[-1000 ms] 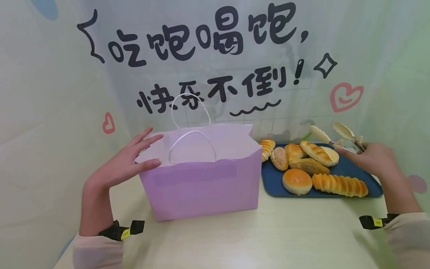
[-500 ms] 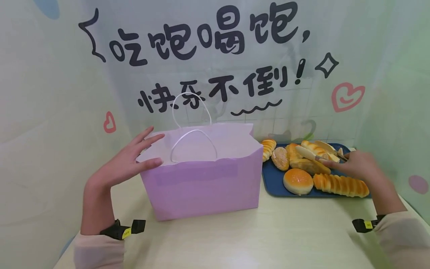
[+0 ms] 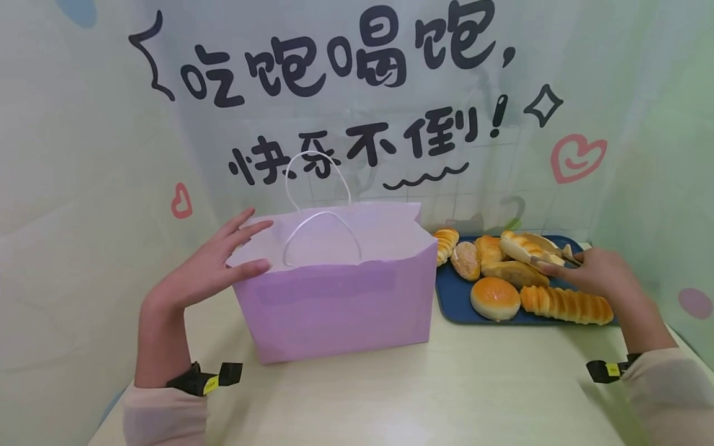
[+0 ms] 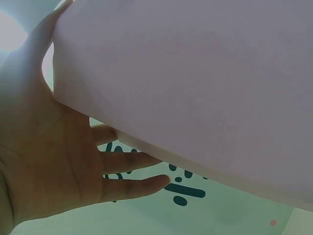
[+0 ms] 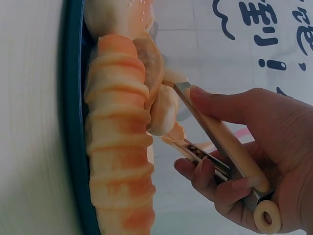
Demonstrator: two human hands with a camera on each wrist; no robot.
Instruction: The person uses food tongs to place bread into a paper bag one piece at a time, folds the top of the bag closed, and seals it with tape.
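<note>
My left hand (image 3: 209, 266) rests at the left end of an open lilac paper bag (image 3: 340, 310), fingers spread and fairly straight. In the left wrist view the bag's wall (image 4: 195, 73) hides the thumb tip. My right hand (image 3: 605, 269) grips a pair of serving tongs (image 5: 215, 132), thumb on one arm and fingers curled round the other. The tongs' ends reach to a long pale-sided bread roll (image 3: 519, 246) at the back of the tray. Nearer the front of the tray lies a ridged spiral bread (image 5: 120, 132), beside a round glossy bun (image 3: 494, 298).
A blue tray (image 3: 454, 313) right of the bag bears several breads, including a crumb-coated one (image 3: 465, 260) and a flat brown one (image 3: 513, 274). The pale table (image 3: 390, 396) runs in front. A printed curtain (image 3: 357, 80) hangs behind.
My right hand has moved left and down with the tongs, from above the tray's right side to the long roll. The tongs' ends have drawn closer around it. My left hand stays at the bag.
</note>
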